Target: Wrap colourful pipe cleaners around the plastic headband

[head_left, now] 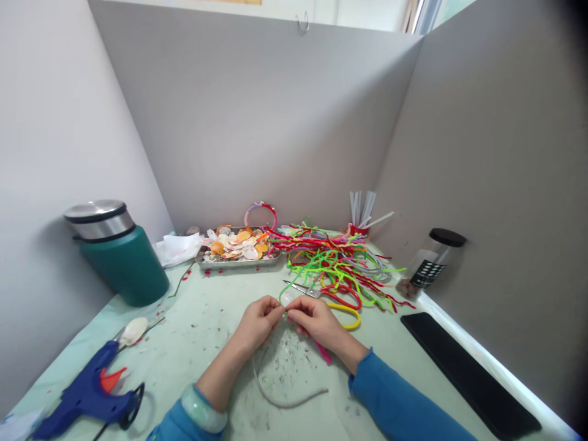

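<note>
The green pipe cleaner [281, 295] loops up between both hands, its lower end hidden by fingertips. The left hand [260, 320] and right hand [313, 318] pinch it, thumbs against index fingers, nearly meeting over the table [193, 361]; the other fingers curl, partly hidden. Both forearms angle inward. The scissors [312, 291] lie just beyond.

no readable text anywhere (the jar's label [428, 271] is blurred).
</note>
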`<state>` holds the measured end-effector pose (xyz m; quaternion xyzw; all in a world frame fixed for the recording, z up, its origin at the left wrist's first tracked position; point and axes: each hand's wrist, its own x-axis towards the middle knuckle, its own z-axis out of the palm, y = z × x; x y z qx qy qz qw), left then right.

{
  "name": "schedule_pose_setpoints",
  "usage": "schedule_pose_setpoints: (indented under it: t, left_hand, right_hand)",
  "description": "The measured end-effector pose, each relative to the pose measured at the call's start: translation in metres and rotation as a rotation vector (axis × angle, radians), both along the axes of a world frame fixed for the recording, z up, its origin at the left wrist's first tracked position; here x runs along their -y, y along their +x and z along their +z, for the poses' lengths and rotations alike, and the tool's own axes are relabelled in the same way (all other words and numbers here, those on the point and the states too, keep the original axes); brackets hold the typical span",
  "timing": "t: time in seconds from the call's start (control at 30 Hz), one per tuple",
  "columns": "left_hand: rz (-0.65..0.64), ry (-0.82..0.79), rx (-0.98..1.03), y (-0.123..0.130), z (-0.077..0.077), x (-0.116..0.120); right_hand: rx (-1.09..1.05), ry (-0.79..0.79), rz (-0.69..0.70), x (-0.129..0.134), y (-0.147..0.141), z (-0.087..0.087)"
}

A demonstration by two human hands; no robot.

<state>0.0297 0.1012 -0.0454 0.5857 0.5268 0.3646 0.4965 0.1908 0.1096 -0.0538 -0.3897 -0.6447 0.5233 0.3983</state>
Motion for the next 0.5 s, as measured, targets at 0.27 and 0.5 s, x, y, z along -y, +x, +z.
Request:
schedule_pose_setpoints:
  t: [0.27,0.5]
  left_hand:
    - [0.017,0.008,-0.002,0.0002,0.0014,0.0005]
    - [-0.006,0.089,0.014,-0.0004,0.0052,0.0018]
  right_hand:
    - [0.008,0.094,-0.026,-0.001,-0.0006,-0.0059]
    - [-0.005,-0.001,0.018,-0.0039,0.0007,-0.0052]
